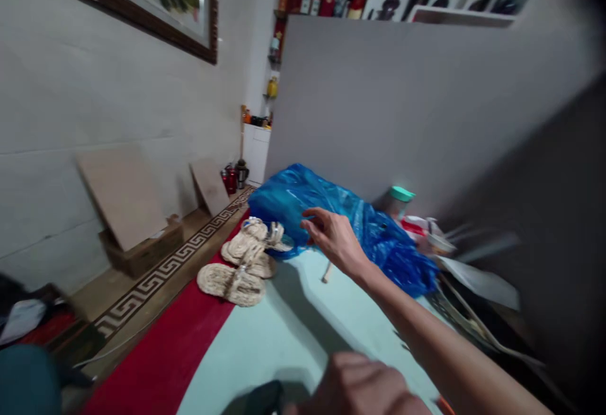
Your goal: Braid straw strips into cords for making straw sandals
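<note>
My right hand reaches out over the blue plastic bag, fingers loosely bent and apart, with nothing visible in them. Below it, a short pale stick-like piece lies on the light green tabletop. To its left are several woven straw sandals, some stacked and overlapping, with clear plastic around their straps. At the bottom edge my left hand is blurred and closed. A dark object touches or lies beside its fingers; its kind is unclear.
A red strip runs along the table's left side. At the right are a jar with a green lid, a white bowl and coiled cord-like material. Boards lean against the left wall. A grey panel stands behind.
</note>
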The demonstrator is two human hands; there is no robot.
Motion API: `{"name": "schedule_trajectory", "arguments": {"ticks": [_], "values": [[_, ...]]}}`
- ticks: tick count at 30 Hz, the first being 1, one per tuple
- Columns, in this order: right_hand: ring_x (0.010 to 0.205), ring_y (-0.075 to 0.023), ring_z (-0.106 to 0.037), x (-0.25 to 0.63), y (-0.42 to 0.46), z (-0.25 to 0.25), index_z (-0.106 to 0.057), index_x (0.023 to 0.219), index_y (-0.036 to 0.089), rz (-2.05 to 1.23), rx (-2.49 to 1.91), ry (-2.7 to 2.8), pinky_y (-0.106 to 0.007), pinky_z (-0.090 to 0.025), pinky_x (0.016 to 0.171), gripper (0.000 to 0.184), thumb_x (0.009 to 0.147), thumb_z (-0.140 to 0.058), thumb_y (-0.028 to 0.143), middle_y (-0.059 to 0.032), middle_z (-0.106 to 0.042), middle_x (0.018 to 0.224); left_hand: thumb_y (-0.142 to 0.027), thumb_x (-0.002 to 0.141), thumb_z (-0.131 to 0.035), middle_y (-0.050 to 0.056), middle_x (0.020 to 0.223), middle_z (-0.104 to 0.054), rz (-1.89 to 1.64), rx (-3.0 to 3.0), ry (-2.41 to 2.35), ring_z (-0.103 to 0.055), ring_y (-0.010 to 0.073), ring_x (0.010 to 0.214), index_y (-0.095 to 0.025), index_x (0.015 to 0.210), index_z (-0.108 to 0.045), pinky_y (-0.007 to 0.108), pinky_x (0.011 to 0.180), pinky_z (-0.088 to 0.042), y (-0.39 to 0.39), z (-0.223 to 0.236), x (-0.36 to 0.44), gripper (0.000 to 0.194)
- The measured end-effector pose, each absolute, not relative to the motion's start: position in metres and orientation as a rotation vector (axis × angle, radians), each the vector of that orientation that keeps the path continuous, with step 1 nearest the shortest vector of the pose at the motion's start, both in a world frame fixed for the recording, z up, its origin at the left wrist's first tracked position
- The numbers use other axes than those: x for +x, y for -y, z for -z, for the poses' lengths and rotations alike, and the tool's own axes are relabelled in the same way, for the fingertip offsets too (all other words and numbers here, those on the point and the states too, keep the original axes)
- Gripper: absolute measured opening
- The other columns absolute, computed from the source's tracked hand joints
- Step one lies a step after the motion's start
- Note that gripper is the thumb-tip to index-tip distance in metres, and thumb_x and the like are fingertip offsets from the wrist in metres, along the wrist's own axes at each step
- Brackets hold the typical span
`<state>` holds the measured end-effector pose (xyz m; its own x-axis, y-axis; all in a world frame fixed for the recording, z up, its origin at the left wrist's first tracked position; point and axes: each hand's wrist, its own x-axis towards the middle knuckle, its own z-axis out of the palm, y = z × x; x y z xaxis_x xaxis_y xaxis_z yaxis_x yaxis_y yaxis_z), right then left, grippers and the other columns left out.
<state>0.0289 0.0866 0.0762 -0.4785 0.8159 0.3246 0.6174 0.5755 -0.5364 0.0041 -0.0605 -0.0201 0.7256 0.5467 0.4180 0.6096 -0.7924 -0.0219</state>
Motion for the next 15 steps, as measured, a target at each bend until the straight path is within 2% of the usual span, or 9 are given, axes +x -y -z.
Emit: {"name": "schedule_trajectory", "arguments": {"ticks": [2,4,5,7,10,15], "values": [[0.062,-0.0155,-0.066,0.065,-0.081,-0.085,-0.063,0.106,0.018,-0.562,-1.114,2.140,-0.024,-0.046,0.058,0.027,0.091,-0.046,0.034,-0.0048,-0.072,0.085,-0.023,0.093,-0.039,0.004,0.061,-0.056,0.846,-2.708,0.965,-0.057,0.0176,0.058,-0.022,0.074,-0.058,0.032,0.052,-0.046,0.061,0.013,0.008,0.027],[0.062,-0.0155,-0.063,0.106,-0.072,-0.089,-0.063,0.101,0.016,-0.705,-1.058,1.937,-0.025,-0.046,0.057,0.028,0.089,-0.051,0.038,-0.0052,-0.071,0.081,-0.018,0.090,-0.039,-0.001,0.053,-0.045,1.508,-2.405,1.134,-0.050,0.0143,0.049,-0.022,0.065,-0.046,0.030,0.050,-0.040,0.062,0.004,0.007,0.027],[0.060,-0.0149,-0.060,0.126,-0.066,-0.089,-0.064,0.099,0.016,-0.763,-1.026,1.821,-0.025,-0.045,0.056,0.028,0.086,-0.054,0.039,-0.0047,-0.070,0.078,-0.016,0.089,-0.042,-0.004,0.053,-0.042,1.690,-2.347,1.134,-0.046,0.0123,0.047,-0.023,0.064,-0.041,0.028,0.049,-0.037,0.062,0.001,0.005,0.026],[0.058,-0.0130,-0.055,0.167,-0.050,-0.085,-0.065,0.093,0.015,-0.818,-0.995,1.612,-0.024,-0.042,0.054,0.028,0.082,-0.061,0.040,-0.0028,-0.066,0.072,-0.009,0.087,-0.043,-0.006,0.055,-0.037,1.723,-2.404,1.204,-0.042,0.0103,0.046,-0.023,0.065,-0.033,0.026,0.048,-0.033,0.060,-0.004,-0.001,0.028],[0.060,-0.0116,-0.050,0.219,-0.016,-0.070,-0.067,0.092,0.015,-0.816,-1.077,1.420,-0.024,-0.040,0.055,0.028,0.078,-0.067,0.040,-0.0020,-0.062,0.075,-0.009,0.088,-0.043,-0.008,0.057,-0.032,1.681,-2.449,1.328,-0.038,0.0094,0.047,-0.024,0.066,-0.029,0.023,0.049,-0.033,0.055,-0.005,-0.006,0.030],[0.067,-0.0154,-0.053,0.265,0.040,-0.041,-0.068,0.094,0.017,-0.887,-1.244,1.329,-0.026,-0.043,0.059,0.029,0.080,-0.066,0.042,-0.0052,-0.063,0.081,-0.012,0.088,-0.049,-0.006,0.064,-0.042,1.527,-2.586,1.398,-0.044,0.0094,0.054,-0.022,0.075,-0.041,0.022,0.054,-0.037,0.052,-0.009,0.007,0.019]]}}
